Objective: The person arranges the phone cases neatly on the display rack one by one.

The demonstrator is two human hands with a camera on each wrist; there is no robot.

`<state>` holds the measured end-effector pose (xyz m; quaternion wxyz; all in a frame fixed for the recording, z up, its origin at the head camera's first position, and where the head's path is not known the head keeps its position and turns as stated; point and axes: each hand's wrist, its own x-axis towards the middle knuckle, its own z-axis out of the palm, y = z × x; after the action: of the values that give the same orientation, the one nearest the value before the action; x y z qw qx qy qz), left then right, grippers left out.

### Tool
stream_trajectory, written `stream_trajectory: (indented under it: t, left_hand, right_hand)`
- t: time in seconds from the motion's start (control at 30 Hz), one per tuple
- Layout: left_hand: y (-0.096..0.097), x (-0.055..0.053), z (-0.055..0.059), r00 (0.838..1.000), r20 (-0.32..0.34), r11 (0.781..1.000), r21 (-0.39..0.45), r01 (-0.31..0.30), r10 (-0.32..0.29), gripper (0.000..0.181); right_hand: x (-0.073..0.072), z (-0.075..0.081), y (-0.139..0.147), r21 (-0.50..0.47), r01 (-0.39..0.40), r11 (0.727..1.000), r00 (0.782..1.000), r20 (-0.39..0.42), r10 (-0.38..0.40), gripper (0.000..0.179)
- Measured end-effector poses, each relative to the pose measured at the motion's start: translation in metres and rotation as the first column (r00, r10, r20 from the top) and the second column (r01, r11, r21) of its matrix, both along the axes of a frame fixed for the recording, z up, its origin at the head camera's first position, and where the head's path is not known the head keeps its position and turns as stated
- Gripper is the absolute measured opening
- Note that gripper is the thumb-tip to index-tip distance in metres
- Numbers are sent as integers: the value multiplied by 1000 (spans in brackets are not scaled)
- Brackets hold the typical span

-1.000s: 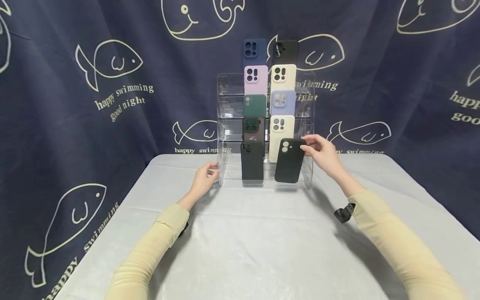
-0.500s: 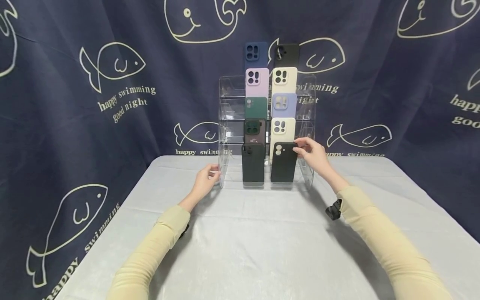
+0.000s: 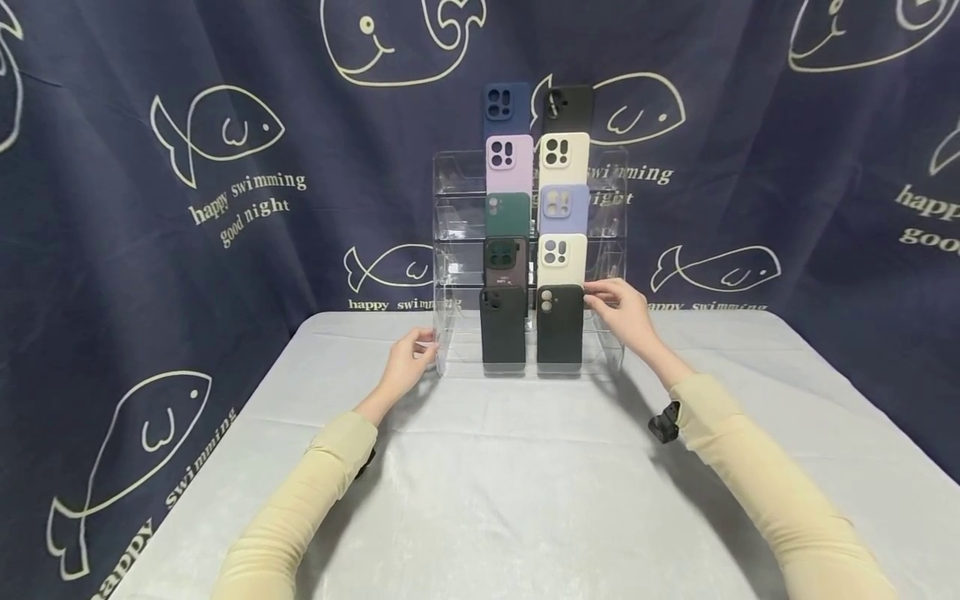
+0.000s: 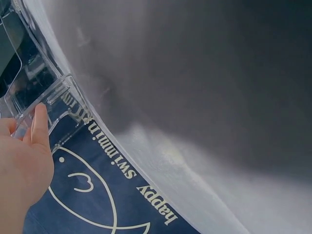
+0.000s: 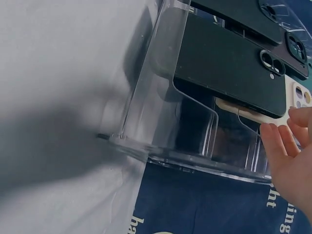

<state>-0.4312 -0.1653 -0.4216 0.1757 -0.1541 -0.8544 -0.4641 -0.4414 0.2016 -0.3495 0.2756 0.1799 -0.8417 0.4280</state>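
Observation:
A clear tiered display stand (image 3: 457, 218) bears two columns of phone cases. In the bottom tier, a black phone case (image 3: 559, 329) with two camera holes stands upright on the right, beside another black phone case (image 3: 503, 329). My right hand (image 3: 624, 313) is at the top right corner of the right-hand case. In the right wrist view its fingers (image 5: 273, 141) are loosely bent, fingertips close by that corner, not closed round it. My left hand (image 3: 408, 360) holds the stand's left side panel; in the left wrist view the index finger (image 4: 41, 122) lies against the clear plastic.
Above are a dark translucent case (image 3: 506, 275), a green case (image 3: 507, 214), a lilac case (image 3: 509, 177), a navy case (image 3: 516, 125), several white and blue cases, and a black one on top. A pale cloth covers the table (image 3: 510, 483); a fish-print curtain (image 3: 247, 200) hangs behind.
My right hand has moved left with the black phone case, which went from tilted to upright in the bottom tier, and its fingers have slipped off the case's corner. My left hand has stayed at the stand.

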Motion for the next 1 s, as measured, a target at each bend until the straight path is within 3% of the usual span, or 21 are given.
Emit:
stream_trajectory:
  t: [0.43, 0.8, 0.9, 1.0]
  left_hand:
    - [-8, 1, 3, 1000, 27, 999, -39, -5, 6, 31]
    - [-16, 0, 11, 1000, -14, 992, -121, 17, -19, 30]
    - [-17, 1, 16, 999, -29, 995, -99, 19, -22, 28]
    - [-19, 6, 29, 997, -79, 999, -53, 11, -15, 25]
  right_hand:
    - [7, 2, 15, -25, -23, 999, 999, -31, 22, 23]
    - [12, 7, 29, 7, 23, 1000, 996, -84, -23, 21]
    - [17, 9, 33, 42, 41, 998, 991, -127, -35, 21]
    - [22, 12, 38, 83, 65, 994, 982, -180, -49, 20]
